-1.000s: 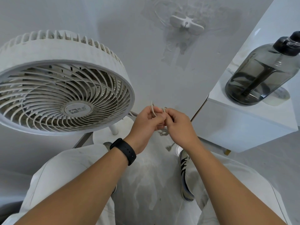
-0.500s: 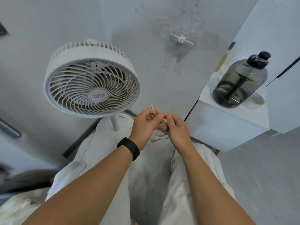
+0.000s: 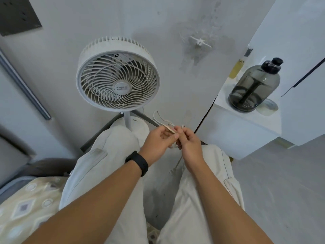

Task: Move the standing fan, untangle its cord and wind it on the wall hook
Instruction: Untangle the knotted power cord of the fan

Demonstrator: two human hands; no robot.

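Observation:
The white standing fan (image 3: 117, 74) stands against the wall ahead, its round base (image 3: 135, 123) partly hidden behind my left knee. Its thin white cord (image 3: 159, 118) loops up in front of the wall and runs into my hands. My left hand (image 3: 159, 140), with a black band on the wrist, pinches the cord between thumb and fingers. My right hand (image 3: 189, 140) pinches the same tangle right beside it, fingers curled. A cord end with the plug (image 3: 173, 170) dangles below my right hand between my legs. The white wall hook (image 3: 199, 42) sits high on the wall, bare.
A white cabinet (image 3: 246, 131) stands to the right with a dark smoky water bottle (image 3: 255, 87) on top. A patterned bed cover (image 3: 26, 199) lies at the lower left. A dark panel (image 3: 17, 14) hangs on the wall at the upper left. Grey floor (image 3: 281, 191) spreads to the right.
The view has pulled back and risen, so the fan looks smaller and farther. My hands stay together on the cord, and a longer loop now shows above them.

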